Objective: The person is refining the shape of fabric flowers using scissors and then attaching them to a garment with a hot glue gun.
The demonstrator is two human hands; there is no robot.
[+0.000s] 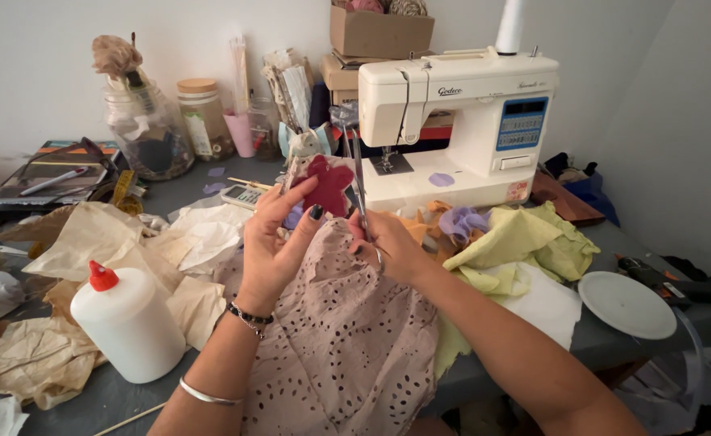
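A person's left hand [278,234] pinches a dark red flower-shaped fabric piece [329,184] between thumb and fingers [300,190]. The right hand [392,246], fingers closed on scissors [358,182], holds the blades upright just beside the piece, above dusty-pink eyelet fabric [347,339] and a grey table [121,396].

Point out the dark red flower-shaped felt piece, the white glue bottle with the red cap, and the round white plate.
dark red flower-shaped felt piece [329,184], head view, centre
white glue bottle with red cap [132,327], head view, body
round white plate [626,303], head view, bare middle
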